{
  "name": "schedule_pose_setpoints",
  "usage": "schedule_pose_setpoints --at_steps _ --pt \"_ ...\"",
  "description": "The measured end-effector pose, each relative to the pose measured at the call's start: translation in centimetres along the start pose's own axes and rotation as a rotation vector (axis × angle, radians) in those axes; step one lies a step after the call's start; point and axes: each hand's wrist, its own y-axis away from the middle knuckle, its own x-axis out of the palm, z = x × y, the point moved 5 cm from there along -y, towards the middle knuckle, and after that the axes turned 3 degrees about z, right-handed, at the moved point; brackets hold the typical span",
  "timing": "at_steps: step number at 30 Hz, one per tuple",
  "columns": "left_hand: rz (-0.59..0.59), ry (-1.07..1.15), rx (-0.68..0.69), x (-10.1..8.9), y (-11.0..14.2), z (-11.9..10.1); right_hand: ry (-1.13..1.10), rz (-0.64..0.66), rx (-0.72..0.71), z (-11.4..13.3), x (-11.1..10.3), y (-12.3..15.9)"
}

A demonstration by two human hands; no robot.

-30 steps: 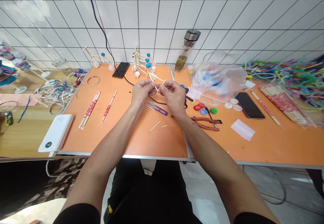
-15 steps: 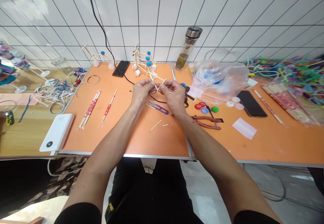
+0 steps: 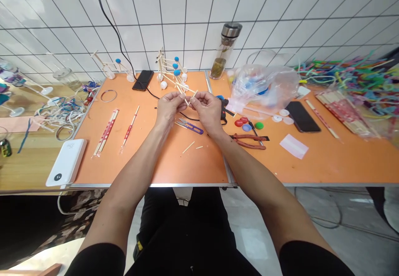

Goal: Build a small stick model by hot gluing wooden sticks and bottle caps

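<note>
Left hand and right hand raised above the orange surface, fingers closed and gripping crossed wooden sticks just beyond the blue-handled thread snips; stick-and-ball model farther beyond the snips

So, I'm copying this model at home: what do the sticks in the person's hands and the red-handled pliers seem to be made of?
The thin sticks look like bare pale wood or bamboo, matte and unpainted; the view can't settle which. The pliers seem to have dull red plastic or rubber-covered handles, with a dark metal head, probably steel.
</note>
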Motion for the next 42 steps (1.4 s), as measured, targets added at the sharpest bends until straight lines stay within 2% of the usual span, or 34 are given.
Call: schedule_pose_setpoints --at_steps 7,16,26,33,42 --pt "-0.037 -0.043 -0.001 -0.10 -0.16 -0.11 -0.002 0.017 -0.004 -0.36 0.02 -0.16" --pt "-0.024 -0.012 0.013 -0.13 -0.27 0.03 -0.002 0.010 0.003 -0.35 0.03 -0.17" --pt "-0.016 -0.016 0.009 -0.16 -0.27 0.15 -0.040 0.005 -0.055 -0.48 -0.09 -0.20" --pt "-0.016 -0.011 0.009 -0.03 -0.04 0.12 -0.010 -0.014 0.004 -0.30 -0.04 -0.11" --pt "0.010 0.029 0.030 -0.12 -0.32 0.38 -0.070 -0.037 -0.025 -0.31 -0.08 -0.13"
